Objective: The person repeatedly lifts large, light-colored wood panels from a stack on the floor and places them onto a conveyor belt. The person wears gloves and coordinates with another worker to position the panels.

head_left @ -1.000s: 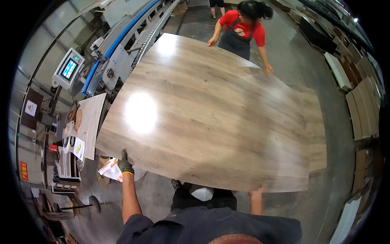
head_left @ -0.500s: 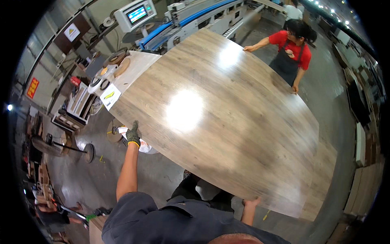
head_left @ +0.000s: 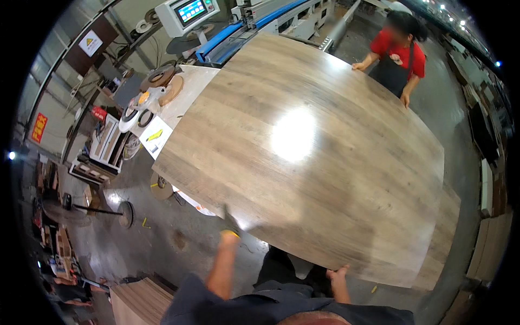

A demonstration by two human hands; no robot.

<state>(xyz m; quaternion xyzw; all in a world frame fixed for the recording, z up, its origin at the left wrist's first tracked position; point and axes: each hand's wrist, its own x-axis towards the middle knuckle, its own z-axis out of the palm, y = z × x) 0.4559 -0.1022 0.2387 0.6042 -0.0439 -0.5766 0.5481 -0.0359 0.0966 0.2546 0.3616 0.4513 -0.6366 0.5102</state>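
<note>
A large wood-grain panel (head_left: 244,108) spreads across the middle of the view, with glare on its surface. My left hand (head_left: 230,224), in a dark glove with a yellow cuff, is at the near left edge of the panel; motion blur hides its fingers. Bare, my right hand (head_left: 339,273) grips the near edge further right, thumb on top, fingers partly hidden below. Across from me, a person (head_left: 398,57) in a red shirt and dark apron has both hands on the far edge. Under the panel's right end another wood-grain board (head_left: 443,238) sticks out.
At upper left, a side table (head_left: 190,81) carries rolls of edging tape (head_left: 172,90). Behind it stand a control screen (head_left: 190,12) and a machine with a blue rail (head_left: 219,40). A fan (head_left: 125,214) stands left; stacked boards (head_left: 142,303) are at lower left.
My left hand has slid right and nearer along the panel's edge. The panel has shifted a little to the right in view, and the person opposite now faces down toward it.
</note>
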